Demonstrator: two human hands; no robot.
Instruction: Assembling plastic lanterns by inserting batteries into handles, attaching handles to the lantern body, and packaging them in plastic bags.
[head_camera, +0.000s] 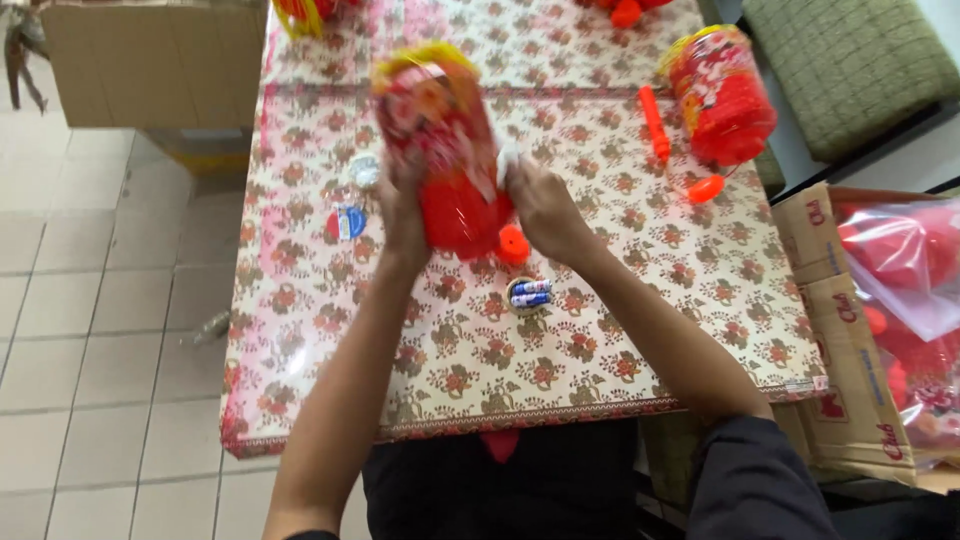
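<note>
Both hands held a red lantern (445, 140) up off the surface (600, 300), its yellow-fringed end pointing away from the person. The left hand (403, 215) was wrapped around the lantern's near left side with its fingers (398, 180) closed on it. The right hand (545, 205) gripped the near right side, its fingers (515, 175) pinched around what looked like a small white piece, though the blur made that hard to tell.

The grip sat only at the near end, so the long far end could have sagged or swung and the thin body might have crumpled under the squeeze. Just below the right fingers lay an orange cap (513, 243), and nearer the person a small bundle of batteries (528, 294); a lowered wrist could have knocked either one rolling toward the edge. A second lantern (720, 95) stood well beyond the right fingers, beside an orange stick (654, 122), safely apart.
</note>
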